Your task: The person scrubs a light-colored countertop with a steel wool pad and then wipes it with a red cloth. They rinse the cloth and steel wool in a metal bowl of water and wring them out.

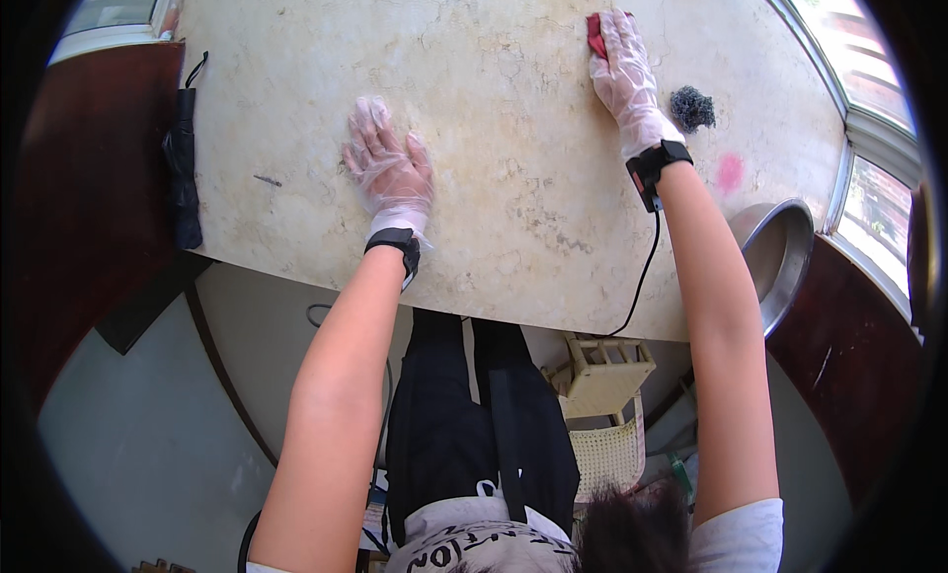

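Note:
Both of my hands wear clear plastic gloves, with black straps at the wrists. My left hand (390, 166) rests palm down on the stained, pale surface (489, 143), fingers spread, nothing in it. Farther away at the right, my right hand (626, 69) presses on a folded red cloth (596, 36), mostly hidden beneath the palm and fingers. Just right of that wrist lies a dark metal scouring pad (692, 109). A pink spot (729, 172) marks the surface nearer to me.
A metal basin (796, 262) stands tilted at the right edge, partly behind my right forearm. Along the left edge lies a folded black umbrella (182, 166). Windows (878, 203) border the right side. A cable hangs from my right wrist strap. Pale chairs (607, 384) stand below the near edge.

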Motion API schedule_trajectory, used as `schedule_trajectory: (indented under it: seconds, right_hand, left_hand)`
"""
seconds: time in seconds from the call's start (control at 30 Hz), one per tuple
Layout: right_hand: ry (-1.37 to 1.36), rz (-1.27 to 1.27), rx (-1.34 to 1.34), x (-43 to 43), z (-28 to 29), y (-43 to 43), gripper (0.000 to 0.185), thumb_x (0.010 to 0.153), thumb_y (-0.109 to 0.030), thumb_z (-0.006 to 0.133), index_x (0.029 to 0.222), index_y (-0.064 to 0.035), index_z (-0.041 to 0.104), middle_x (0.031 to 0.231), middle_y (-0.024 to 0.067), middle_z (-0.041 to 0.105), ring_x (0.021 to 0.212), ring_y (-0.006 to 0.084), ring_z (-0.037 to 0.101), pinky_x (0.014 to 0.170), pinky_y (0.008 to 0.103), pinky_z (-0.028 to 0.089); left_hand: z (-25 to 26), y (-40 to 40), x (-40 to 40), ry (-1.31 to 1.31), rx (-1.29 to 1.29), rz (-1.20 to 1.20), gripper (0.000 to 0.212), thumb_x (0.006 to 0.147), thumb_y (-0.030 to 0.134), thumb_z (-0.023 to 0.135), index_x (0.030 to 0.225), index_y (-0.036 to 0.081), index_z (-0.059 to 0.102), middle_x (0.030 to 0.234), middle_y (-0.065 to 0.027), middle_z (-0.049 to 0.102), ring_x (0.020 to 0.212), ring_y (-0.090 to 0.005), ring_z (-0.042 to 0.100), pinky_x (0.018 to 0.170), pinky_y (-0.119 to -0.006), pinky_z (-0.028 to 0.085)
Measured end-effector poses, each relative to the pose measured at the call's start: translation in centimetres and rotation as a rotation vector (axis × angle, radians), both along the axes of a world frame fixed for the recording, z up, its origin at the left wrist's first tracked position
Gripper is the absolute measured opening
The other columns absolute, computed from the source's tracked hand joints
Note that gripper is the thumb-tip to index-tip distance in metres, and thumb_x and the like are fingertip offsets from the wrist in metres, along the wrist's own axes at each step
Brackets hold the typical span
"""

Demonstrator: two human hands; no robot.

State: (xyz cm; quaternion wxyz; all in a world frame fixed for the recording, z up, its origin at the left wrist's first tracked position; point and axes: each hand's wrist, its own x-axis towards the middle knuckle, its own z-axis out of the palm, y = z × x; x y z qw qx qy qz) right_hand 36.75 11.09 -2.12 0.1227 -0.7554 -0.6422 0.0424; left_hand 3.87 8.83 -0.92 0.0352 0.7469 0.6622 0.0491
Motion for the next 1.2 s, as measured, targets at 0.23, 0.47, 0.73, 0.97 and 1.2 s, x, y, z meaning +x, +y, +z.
schedule_trajectory:
  seconds: [0.23,0.47,0.73,0.97,1.2]
  right_hand:
    - [-0.063,0.348,-0.064,-6.7,2.0,4.4,0.059,0.083,-0.02,0.052,0.139,-0.0093,0.035,0.146,0.009,0.031,0.137,0.0249,0.022,0.113,0.0322,0.018]
    - [0.195,0.805,-0.158,-10.8,4.2,-4.1,0.059,0.077,-0.01,0.058,0.134,-0.0096,0.042,0.143,0.0062,0.036,0.134,0.026,0.029,0.11,0.0361,0.027]
    - [0.272,1.018,-0.398,-10.6,7.0,-13.4,0.048,0.079,-0.012,0.058,0.126,-0.0139,0.052,0.137,0.0031,0.044,0.124,0.0204,0.045,0.09,0.0313,0.049]
    - [0.253,0.22,-0.046,-0.7,9.9,-9.6,0.063,0.072,0.003,0.051,0.132,-0.0102,0.045,0.142,0.0095,0.038,0.127,0.0271,0.041,0.101,0.0328,0.04]
    - [0.306,0.11,-0.061,0.3,5.6,-11.8,0.07,0.065,0.004,0.045,0.133,-0.0079,0.044,0.141,0.0154,0.037,0.132,0.0295,0.033,0.111,0.0342,0.025]
  left_hand:
    - [-0.3,0.1,0.0,-0.012,0.023,0.001,0.062,0.087,0.031,0.041,0.143,0.011,0.022,0.151,-0.0089,0.018,0.139,-0.0266,0.019,0.108,-0.049,0.019]
    - [-0.3,0.1,-0.1,-0.032,0.053,-0.012,0.062,0.088,0.031,0.041,0.143,0.012,0.023,0.151,-0.0091,0.018,0.138,-0.0268,0.019,0.108,-0.05,0.019]
    - [0.2,0.1,0.0,-0.052,0.033,-0.006,0.06,0.089,0.03,0.042,0.143,0.012,0.024,0.15,-0.0097,0.019,0.137,-0.0282,0.02,0.108,-0.049,0.018]
    - [-0.2,0.0,-0.1,-0.027,0.021,0.001,0.062,0.089,0.033,0.039,0.144,0.012,0.021,0.152,-0.0077,0.016,0.139,-0.0251,0.019,0.109,-0.048,0.017]
    - [-0.2,0.0,-0.1,-0.028,0.01,0.001,0.062,0.089,0.032,0.04,0.144,0.012,0.021,0.152,-0.0078,0.015,0.139,-0.0257,0.017,0.109,-0.048,0.016]
